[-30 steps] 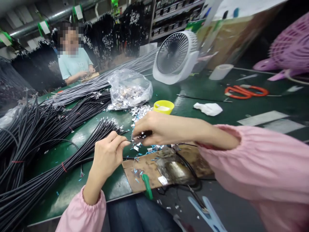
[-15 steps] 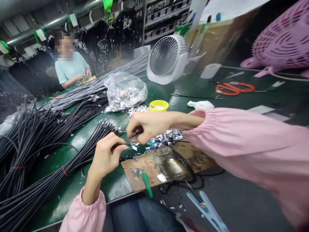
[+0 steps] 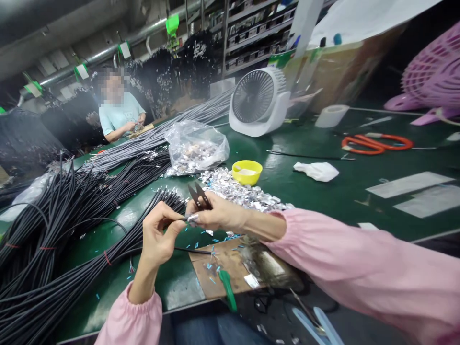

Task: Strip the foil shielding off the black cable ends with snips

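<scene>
My left hand (image 3: 158, 237) is closed, its thumb and forefinger pinching a thin black cable (image 3: 184, 219) close to its end. Against that end press the fingertips of my right hand (image 3: 221, 213), where a silvery bit of foil (image 3: 193, 218) shows. Dark thread snips (image 3: 200, 195) are tucked in my right hand, blades pointing up and away from the cable. Below my wrists, a bundle of black cables (image 3: 118, 249) with a red tie slants across the green table. Cut foil scraps (image 3: 230, 187) lie heaped behind my right hand.
A yellow cup (image 3: 247, 172), a clear bag of scraps (image 3: 196, 148) and a white fan (image 3: 258, 100) stand beyond my hands. A cardboard piece (image 3: 208, 273) lies at the front edge, with a green-handled tool (image 3: 227, 290). Orange-handled scissors (image 3: 377, 143) lie right. A co-worker (image 3: 122, 117) sits across.
My right hand has turned so the snips' blades point upward, and its fingertips now meet the cable end. The view has shifted, uncovering the scrap heap and yellow cup.
</scene>
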Demonstrator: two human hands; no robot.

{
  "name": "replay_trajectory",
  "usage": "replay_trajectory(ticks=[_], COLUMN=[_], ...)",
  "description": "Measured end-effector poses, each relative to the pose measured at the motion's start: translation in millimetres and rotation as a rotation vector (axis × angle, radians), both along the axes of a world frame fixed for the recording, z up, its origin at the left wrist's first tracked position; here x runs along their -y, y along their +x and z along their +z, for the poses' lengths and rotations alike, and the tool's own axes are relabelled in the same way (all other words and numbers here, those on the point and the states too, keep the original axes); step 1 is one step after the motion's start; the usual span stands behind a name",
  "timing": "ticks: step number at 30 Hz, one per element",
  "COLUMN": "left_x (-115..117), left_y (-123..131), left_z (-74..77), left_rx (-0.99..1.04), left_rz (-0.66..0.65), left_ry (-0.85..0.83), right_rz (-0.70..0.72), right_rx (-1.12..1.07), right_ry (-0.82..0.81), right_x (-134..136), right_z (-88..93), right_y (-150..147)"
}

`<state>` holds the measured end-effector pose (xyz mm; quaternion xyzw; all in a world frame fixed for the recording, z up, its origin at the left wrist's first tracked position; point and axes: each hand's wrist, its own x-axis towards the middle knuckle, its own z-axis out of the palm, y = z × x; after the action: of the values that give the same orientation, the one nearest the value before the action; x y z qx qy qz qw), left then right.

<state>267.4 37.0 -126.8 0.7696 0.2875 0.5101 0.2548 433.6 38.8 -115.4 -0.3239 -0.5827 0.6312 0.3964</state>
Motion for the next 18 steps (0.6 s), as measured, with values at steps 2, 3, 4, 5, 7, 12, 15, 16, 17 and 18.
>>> replay_trajectory(ticks=[2, 3, 4, 5, 7, 12, 15, 16, 17, 18], left_x=[2, 3, 3, 3, 3, 0, 0, 1, 1, 2], left_y=[2, 4, 7, 10, 16, 22, 19, 18, 18, 17], left_z=[-4.5, -6.9, -9.4, -11.7, -15.2, -16.0, -13.4, -12.7, -12.1, -11.7], left_rx=[-0.013, -0.039, -0.067, -0.097, -0.144, -0.156, -0.088, -0.059, -0.032, -0.011], left_rz=[0.169, 0.257, 0.338, 0.403, 0.477, 0.442, 0.373, 0.362, 0.355, 0.351], left_ry=[0.161, 0.24, 0.312, 0.368, 0.42, 0.162, -0.017, -0.036, -0.038, -0.026], right_rz=[-0.075, -0.12, -0.187, -0.254, -0.363, -0.45, -0.732, -0.798, -0.824, -0.81], right_rx=[-0.042, -0.049, -0.051, -0.046, -0.027, -0.092, -0.041, 0.046, 0.144, 0.235], right_ry=[-0.061, -0.062, -0.043, -0.003, 0.095, 0.191, 0.368, 0.438, 0.503, 0.557], right_x=[8, 12, 14, 16, 18, 16, 13, 12, 11, 11], right_z=[-2.3, -2.6, -2.1, -0.9, 3.5, 17.3, 18.4, 16.9, 14.8, 12.3], right_y=[-9, -12, -14, -14, -12, 1, 5, 5, 4, 4])
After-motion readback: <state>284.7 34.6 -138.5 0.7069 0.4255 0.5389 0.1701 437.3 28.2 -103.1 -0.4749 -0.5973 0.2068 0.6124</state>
